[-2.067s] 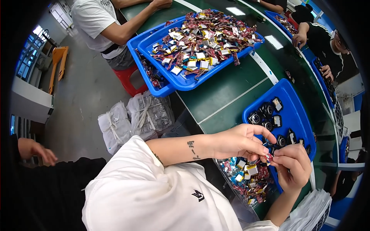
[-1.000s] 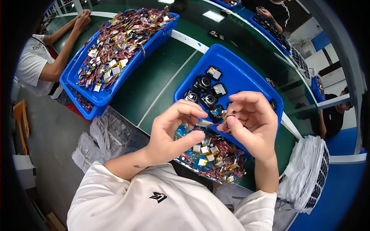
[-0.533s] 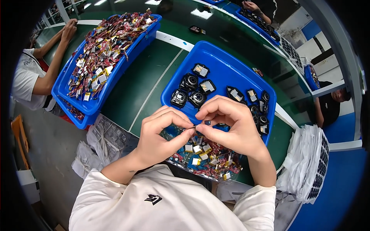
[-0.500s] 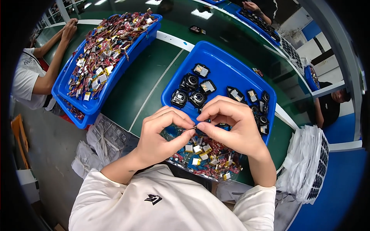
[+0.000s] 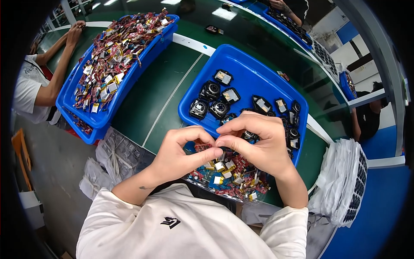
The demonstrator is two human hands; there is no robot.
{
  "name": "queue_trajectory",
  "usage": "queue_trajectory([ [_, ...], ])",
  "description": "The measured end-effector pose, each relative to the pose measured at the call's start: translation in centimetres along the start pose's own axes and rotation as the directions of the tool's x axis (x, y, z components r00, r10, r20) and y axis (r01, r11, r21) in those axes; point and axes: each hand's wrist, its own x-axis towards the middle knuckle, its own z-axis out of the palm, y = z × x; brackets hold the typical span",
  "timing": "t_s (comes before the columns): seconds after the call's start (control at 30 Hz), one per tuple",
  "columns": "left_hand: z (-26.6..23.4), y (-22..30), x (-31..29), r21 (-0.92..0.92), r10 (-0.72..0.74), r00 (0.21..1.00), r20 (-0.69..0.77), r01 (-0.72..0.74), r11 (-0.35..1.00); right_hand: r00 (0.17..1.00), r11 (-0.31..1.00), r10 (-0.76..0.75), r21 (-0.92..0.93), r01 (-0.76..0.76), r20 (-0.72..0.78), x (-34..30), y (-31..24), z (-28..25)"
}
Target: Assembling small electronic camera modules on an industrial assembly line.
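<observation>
My left hand [image 5: 174, 153] and my right hand [image 5: 263, 142] meet fingertip to fingertip above the near edge of a blue tray [image 5: 241, 54]. Both are closed in a pinch, and whatever they grip is hidden by the fingers. A bit of red circuit board [image 5: 202, 147] shows in the gap between my left thumb and forefinger; I cannot tell whether it is held or lies behind. Below my hands is a clear plastic bag of small silver-and-yellow batteries [image 5: 227, 174] and red boards. Black watch-like cases [image 5: 211, 91] lie in the tray.
At the left, a stacked blue tray [image 5: 166, 36] is heaped with batteries and red boards. Beyond it a co-worker's arms [image 5: 60, 73] rest by the green table [image 5: 166, 77]. White wrapped trays [image 5: 338, 185] are stacked at the right. Another person [image 5: 366, 114] is behind them.
My fingertips have shifted slightly down and closed over the thin dark thing that showed between them. Red board now shows by my left thumb. My right hand has moved slightly.
</observation>
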Motion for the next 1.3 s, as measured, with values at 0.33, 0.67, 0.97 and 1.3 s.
queue_trajectory([
  [0.33, -0.2, 0.5, 0.1, -0.037, 0.124, 0.991, -0.057, -0.126, 0.991, 0.946, 0.860, 0.252, 0.401, -0.315, 0.202, -0.2, 0.1, -0.7],
  [0.67, -0.4, 0.0, -0.1, -0.230, 0.031, 0.999, -0.026, -0.036, 0.973, 0.949, 0.854, 0.229, 0.422, -0.303, 0.218, -0.2, 0.5, 0.2],
  [0.97, -1.4, -0.3, 0.2, -0.261, 0.150, 0.988, -0.024, -0.150, 0.954, 0.979, 0.995, 0.059, 0.068, -0.074, 0.195, 0.2, 0.3, -2.4],
  [1.3, -1.5, -0.5, 0.2, -0.280, 0.087, 0.988, -0.124, -0.119, 0.953, 0.993, 0.959, 0.008, -0.282, 0.025, 0.118, 0.0, 1.1, -1.6],
])
